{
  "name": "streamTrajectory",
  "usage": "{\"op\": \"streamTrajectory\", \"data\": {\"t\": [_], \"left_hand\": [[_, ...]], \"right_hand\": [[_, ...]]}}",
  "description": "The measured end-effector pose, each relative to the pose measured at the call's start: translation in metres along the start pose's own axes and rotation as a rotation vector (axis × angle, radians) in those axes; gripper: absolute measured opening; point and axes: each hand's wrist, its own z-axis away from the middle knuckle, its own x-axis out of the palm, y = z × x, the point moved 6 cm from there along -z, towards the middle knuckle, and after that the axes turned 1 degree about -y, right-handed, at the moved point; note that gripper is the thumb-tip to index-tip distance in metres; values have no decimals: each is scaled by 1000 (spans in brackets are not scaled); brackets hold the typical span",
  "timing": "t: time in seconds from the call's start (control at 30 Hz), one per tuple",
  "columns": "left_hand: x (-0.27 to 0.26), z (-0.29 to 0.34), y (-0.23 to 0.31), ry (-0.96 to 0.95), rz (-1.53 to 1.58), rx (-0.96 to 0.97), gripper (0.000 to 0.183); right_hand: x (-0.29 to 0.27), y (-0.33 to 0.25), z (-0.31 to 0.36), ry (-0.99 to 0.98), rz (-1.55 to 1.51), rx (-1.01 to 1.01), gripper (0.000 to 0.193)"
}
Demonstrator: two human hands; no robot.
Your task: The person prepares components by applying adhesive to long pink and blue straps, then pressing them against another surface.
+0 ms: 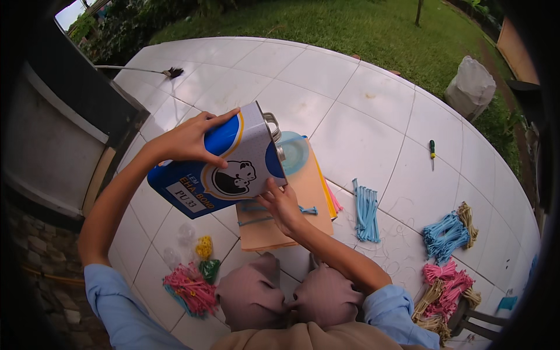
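Fingers of your left hand [189, 140] are spread wide and pressed flat along the upper side of the blue and silver glue can [224, 163], thumb hooked over the near face, and you've got it tipped over on its side. Your right hand [283, 204] comes in from below, fingertips [269, 188] bunched against the can's lower edge, propping it up from underneath. So the can hangs in the air between both hands, its metal handle [272, 123] pointing away from you.

Just past your right fingertips lies a stack of tan cardboard sheets [303, 198] on the white tiled floor [361, 116], with a few light blue strands [309, 210] across it. Right beyond the can's top end sits a clear bluish round lid [293, 151], resting on that stack.

Near your knees, on the left-hand side, there's a heap of pink cords [189, 289] with a yellow and green bundle [205, 256] beside it. Out to the right of your right hand, a light blue cord bundle [366, 210]; farther right, more blue cords [446, 233] and pink and tan bundles [446, 289].

Farther off, a green-handled screwdriver [432, 150] lies alone on the tiles, a broom [169, 72] at the far left edge, a white sack [470, 87] on the grass.
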Motion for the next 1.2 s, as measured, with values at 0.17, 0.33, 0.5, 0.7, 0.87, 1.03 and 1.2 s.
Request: {"op": "streamTrajectory", "data": {"t": [0.17,0.33,0.5,0.7,0.87,1.03,1.2], "left_hand": [[1,-10,0,-66,18,-11,116],[-6,-19,-2,-91,-10,-40,117],[-9,-15,-10,-42,-28,0,113],[-12,-3,-14,-41,-18,-51,117],[-11,8,-12,-11,57,-45,116],[-9,7,-13,12,60,-31,119],[-10,9,-13,22,50,-29,118]], "right_hand": [[3,-3,0,11,-31,-29,51],[5,-4,-7,-27,-65,-27,51],[13,-5,-13,-68,-63,-55,51],[18,-2,-11,-29,-44,-25,49],[21,-9,-6,-14,-21,-15,48],[16,-11,-6,-8,-9,-24,49],[19,-15,-6,-18,2,-31,48]]}}
